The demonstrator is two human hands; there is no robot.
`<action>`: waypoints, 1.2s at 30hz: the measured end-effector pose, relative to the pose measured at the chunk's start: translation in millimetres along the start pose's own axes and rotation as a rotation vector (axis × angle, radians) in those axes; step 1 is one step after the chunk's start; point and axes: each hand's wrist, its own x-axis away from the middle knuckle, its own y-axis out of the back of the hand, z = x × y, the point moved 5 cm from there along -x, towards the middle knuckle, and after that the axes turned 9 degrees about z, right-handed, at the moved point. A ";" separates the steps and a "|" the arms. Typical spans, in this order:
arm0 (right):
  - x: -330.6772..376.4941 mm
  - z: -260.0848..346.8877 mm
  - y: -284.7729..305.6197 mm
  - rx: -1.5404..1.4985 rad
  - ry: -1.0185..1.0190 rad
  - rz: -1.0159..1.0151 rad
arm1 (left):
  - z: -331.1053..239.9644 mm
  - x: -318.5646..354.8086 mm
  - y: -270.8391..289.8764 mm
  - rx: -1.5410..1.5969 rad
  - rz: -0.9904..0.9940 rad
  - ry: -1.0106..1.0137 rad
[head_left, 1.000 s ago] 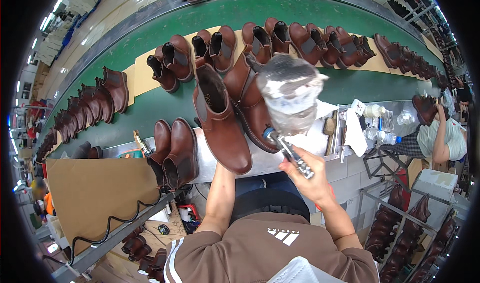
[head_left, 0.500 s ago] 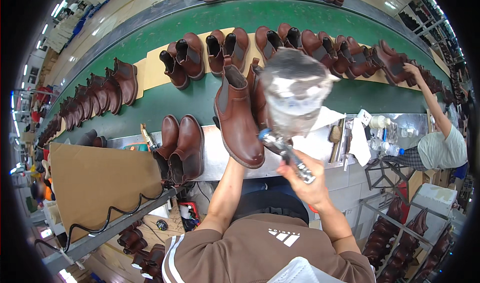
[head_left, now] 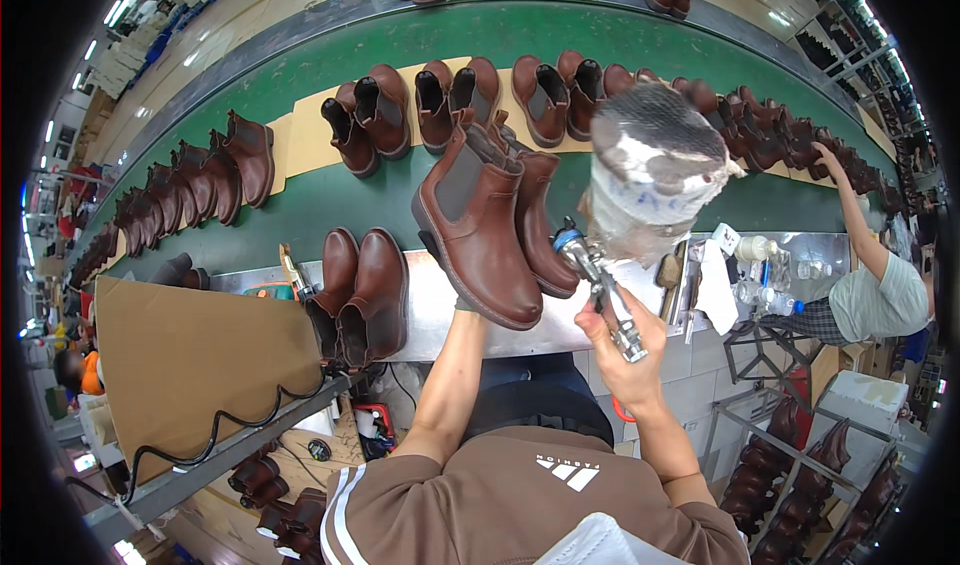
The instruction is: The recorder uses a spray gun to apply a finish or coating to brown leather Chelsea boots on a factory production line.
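Note:
A pair of brown leather ankle boots with dark elastic side panels (head_left: 480, 235) is held up over the metal worktop. My left hand (head_left: 466, 311) supports them from below; its fingers are hidden behind the boots. To the right, my right hand (head_left: 630, 345) is closed round the handle of a metal spray gun (head_left: 608, 295). On the gun sits a large paint-smeared cup (head_left: 655, 170) wrapped in clear plastic. The blue-ringed nozzle points toward the boots, a short gap away from them.
Another brown pair (head_left: 358, 285) stands left on the worktop, near a cardboard sheet (head_left: 200, 365). Beyond lies a green conveyor (head_left: 280, 85) lined with brown boots. White cloth (head_left: 715, 285), tools and bottles lie right. A co-worker (head_left: 875, 295) reaches toward boots at far right.
The spray gun and its cup have moved right, away from the boots. The boots have turned, showing more of the second one. The co-worker's hand is no longer on the boot it touched.

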 end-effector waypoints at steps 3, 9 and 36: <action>-2.2 3.0 -7.4 0.008 0.000 0.080 | -2.0 -2.7 1.5 -0.021 -0.016 -0.023; 1.0 -5.4 -28.6 -0.091 -0.145 0.218 | -12.9 -7.5 6.1 -0.095 -0.103 -0.145; -9.5 -0.3 -2.8 -0.094 -0.162 0.365 | -10.6 31.5 -4.9 -0.125 -0.081 -0.033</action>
